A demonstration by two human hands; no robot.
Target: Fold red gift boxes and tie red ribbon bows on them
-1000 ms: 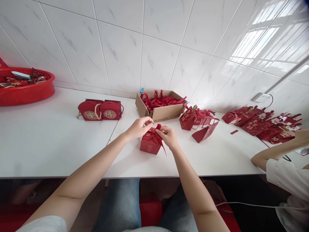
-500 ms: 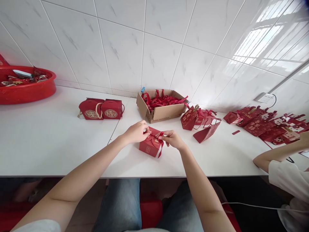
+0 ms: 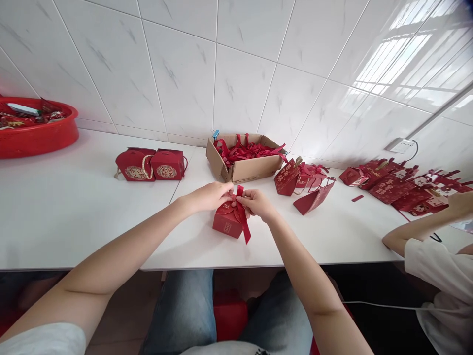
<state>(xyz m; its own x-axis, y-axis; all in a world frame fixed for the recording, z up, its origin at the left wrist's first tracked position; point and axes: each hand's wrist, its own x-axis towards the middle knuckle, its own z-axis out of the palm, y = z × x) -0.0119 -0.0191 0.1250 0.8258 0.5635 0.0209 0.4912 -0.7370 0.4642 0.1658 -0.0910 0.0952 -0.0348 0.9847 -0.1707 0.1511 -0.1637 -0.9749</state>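
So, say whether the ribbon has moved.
Yes. The ribbon earlier stretched across the red box top; its tail now hangs down toward the table edge.

A small red gift box (image 3: 224, 225) is sitting on the white surface (image 3: 92, 217), close to its front edge and straight ahead of the person. It is standing upright but turned, with one corner facing the camera and a small pale marking showing low on one side. Its curved top flaps are lying folded shut. A darker red ribbon (image 3: 242, 216) is crossing the top. The left hand (image 3: 210, 195) and right hand (image 3: 256, 203) are pinching it there, where a short end is sticking up. One tail is hanging down the box's right side, past its lower edge.
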